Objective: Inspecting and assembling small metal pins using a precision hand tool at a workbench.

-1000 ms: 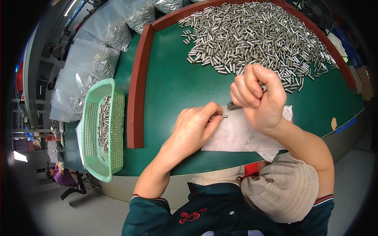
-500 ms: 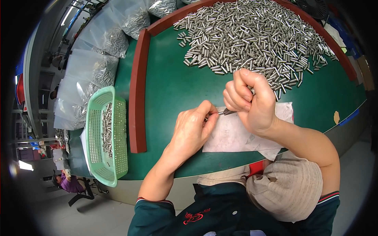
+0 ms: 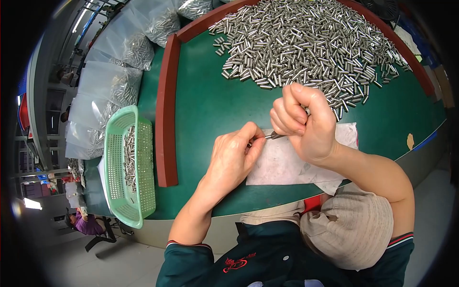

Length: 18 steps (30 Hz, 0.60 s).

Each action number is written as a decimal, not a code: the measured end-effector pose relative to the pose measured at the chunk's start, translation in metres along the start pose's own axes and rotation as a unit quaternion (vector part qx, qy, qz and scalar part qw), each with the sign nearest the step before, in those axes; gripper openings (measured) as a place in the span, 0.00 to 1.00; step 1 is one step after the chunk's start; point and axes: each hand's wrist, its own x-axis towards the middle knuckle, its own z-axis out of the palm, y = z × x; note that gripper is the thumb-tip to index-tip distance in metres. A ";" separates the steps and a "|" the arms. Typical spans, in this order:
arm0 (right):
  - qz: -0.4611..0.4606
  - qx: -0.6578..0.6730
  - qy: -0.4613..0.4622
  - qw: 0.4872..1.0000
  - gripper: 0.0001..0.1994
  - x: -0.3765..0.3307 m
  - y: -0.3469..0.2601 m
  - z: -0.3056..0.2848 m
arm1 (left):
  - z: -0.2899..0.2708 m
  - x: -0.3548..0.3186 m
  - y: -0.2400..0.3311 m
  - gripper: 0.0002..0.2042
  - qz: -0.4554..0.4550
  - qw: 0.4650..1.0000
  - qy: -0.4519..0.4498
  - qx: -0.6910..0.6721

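Observation:
My left hand [image 3: 234,154] is closed, with thumb and forefinger pinching a small metal pin [image 3: 267,137]. Wrapped in a fist just to its right, my right hand [image 3: 306,122] grips a slim tool whose dark tapered tip [image 3: 277,136] meets the pin's end; most of that tool is hidden in the fingers. Both hands are above a smudged white cloth [image 3: 282,167] spread on the green tabletop [image 3: 205,105]. Beyond them lies a big heap of short shiny metal pins [image 3: 311,48], its near edge just past my right fist.
A dark red wooden rail [image 3: 167,115] runs along the left and round the back. Left of it stands a light green perforated basket [image 3: 147,177] with metal pins inside. Clear plastic bags [image 3: 126,86] of pins line the far left. A person [image 3: 86,224] sits in the background.
Both hands keep nearly the same pose, the tool's tip still at the pin. The view has shifted very slightly.

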 end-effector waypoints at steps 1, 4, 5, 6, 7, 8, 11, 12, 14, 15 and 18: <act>-0.001 -0.001 -0.003 1.000 0.19 0.000 0.000 0.000 | 0.000 0.000 0.000 0.04 0.000 1.000 -0.001 0.000; -0.003 0.009 -0.006 1.000 0.19 -0.001 0.000 0.001 | 0.000 -0.001 -0.002 0.05 0.009 1.000 0.003 0.010; -0.003 0.009 -0.005 1.000 0.19 -0.001 0.000 0.001 | 0.000 -0.001 -0.003 0.05 0.010 1.000 0.007 0.010; -0.003 0.007 -0.007 1.000 0.19 -0.001 -0.001 0.001 | 0.000 -0.001 -0.003 0.05 0.012 1.000 0.009 0.009; -0.003 0.004 -0.008 1.000 0.19 -0.002 -0.001 0.001 | 0.001 0.000 -0.002 0.05 0.012 1.000 0.008 0.008; -0.003 0.004 -0.007 1.000 0.19 -0.003 -0.001 0.001 | 0.000 0.000 -0.001 0.04 0.011 1.000 0.005 0.005; -0.010 -0.010 -0.012 1.000 0.18 -0.003 0.002 0.001 | -0.002 0.000 0.002 0.04 -0.006 1.000 0.000 0.000; -0.022 -0.023 -0.019 0.999 0.18 -0.004 0.003 0.001 | -0.001 0.000 0.003 0.04 -0.016 1.000 -0.003 -0.006; -0.035 -0.036 -0.021 0.999 0.17 -0.006 0.004 0.001 | 0.000 0.002 0.002 0.04 -0.012 1.000 -0.007 -0.013; -0.034 -0.036 -0.020 0.999 0.17 -0.006 0.006 0.002 | 0.000 0.002 0.002 0.04 -0.012 1.000 -0.009 -0.016; -0.048 -0.094 -0.018 0.994 0.19 -0.006 0.008 0.003 | -0.001 0.003 0.001 0.04 -0.016 0.999 -0.015 -0.029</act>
